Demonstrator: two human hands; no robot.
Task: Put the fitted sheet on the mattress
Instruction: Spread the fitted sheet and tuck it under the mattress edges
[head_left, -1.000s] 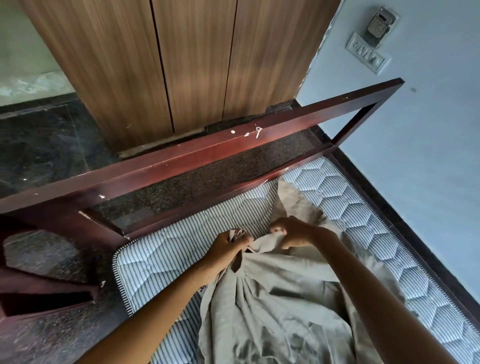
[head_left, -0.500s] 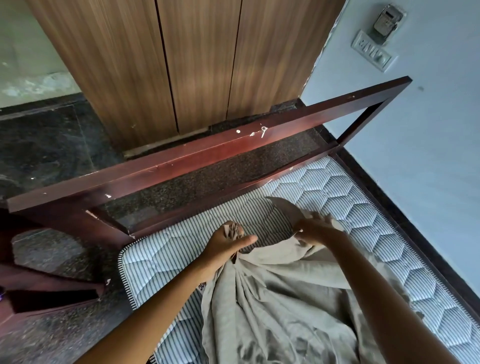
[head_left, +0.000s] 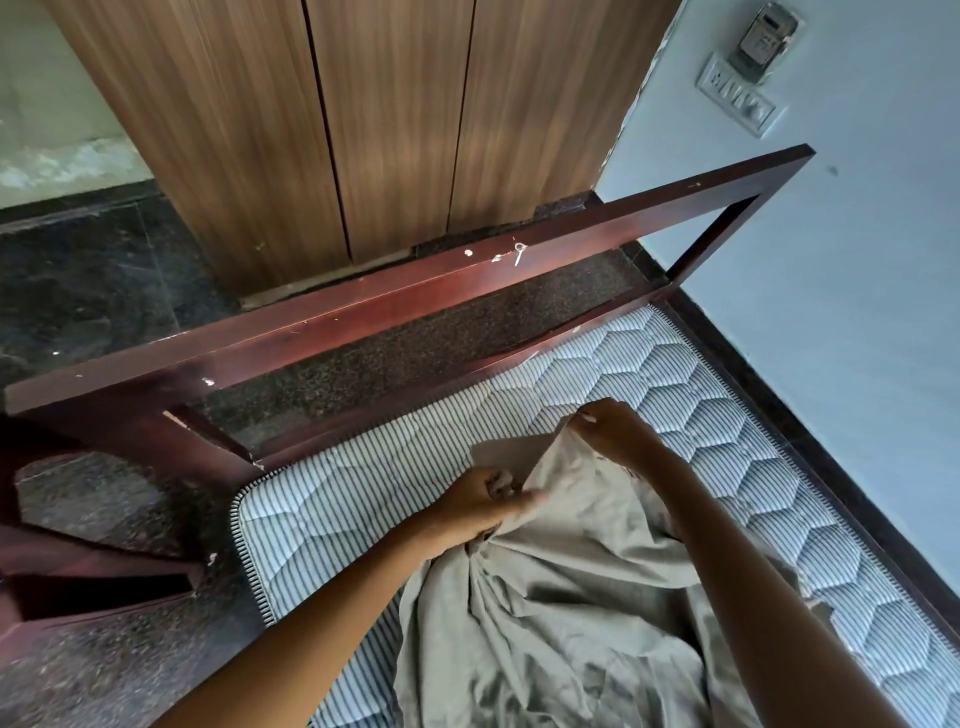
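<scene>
A beige fitted sheet (head_left: 571, 613) lies bunched in folds on the striped, quilted mattress (head_left: 353, 493), which shows bare on the left and along the right side. My left hand (head_left: 478, 506) grips a gathered wad of the sheet near its top edge. My right hand (head_left: 615, 431) is further out toward the footboard and pinches the sheet's edge, lifting a flap of it off the mattress. Both forearms reach in from the bottom of the view over the cloth.
A dark red wooden bed frame rail (head_left: 415, 312) crosses just beyond the mattress end. Behind it stand wooden wardrobe doors (head_left: 363, 130) on a dark stone floor (head_left: 93, 280). A pale blue wall (head_left: 857, 291) with a switch panel (head_left: 737, 98) runs close along the right.
My right hand has moved away from my left, out to the right and toward the footboard, drawing the sheet's edge with it. My left hand keeps its grip in nearly the same place.
</scene>
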